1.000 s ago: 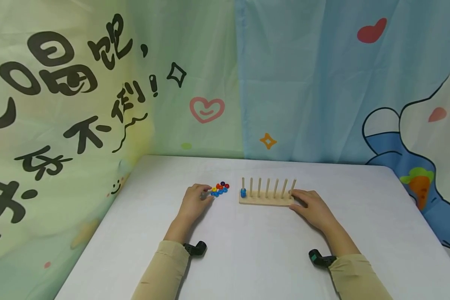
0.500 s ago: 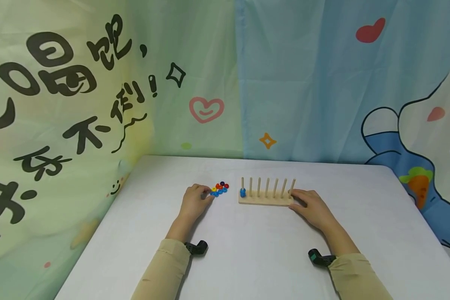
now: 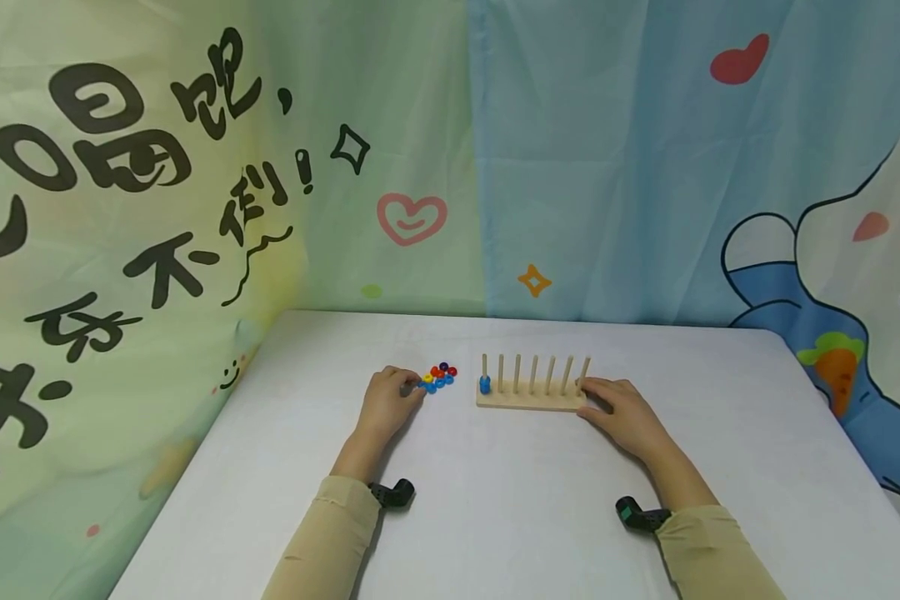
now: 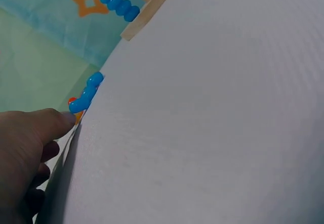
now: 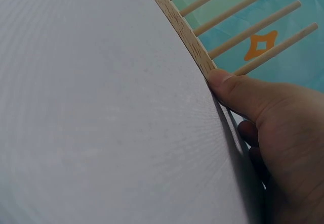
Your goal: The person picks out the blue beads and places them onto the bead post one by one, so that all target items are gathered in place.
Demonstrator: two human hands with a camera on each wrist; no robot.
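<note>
My left hand is at the near left end of a small pile of beads, its thumb and fingertips pinching at a blue bead. The thumb tip sits right against that bead in the left wrist view; the forefinger is hidden there. Other blue beads line the pile's front, with red beads, a yellow bead and a dark bead behind. My right hand grips the right end of a wooden peg board, thumb on its front edge. Several blue beads are stacked on its leftmost peg.
The board's other upright pegs carry no beads. Everything stands on a white-covered table. A printed curtain hangs behind the table's far edge and along its left side. A black camera sits at the left wrist.
The left thumb has drawn slightly back and in toward the fingers at the bead pile. My right hand keeps its place on the board. The view has shifted very slightly.
</note>
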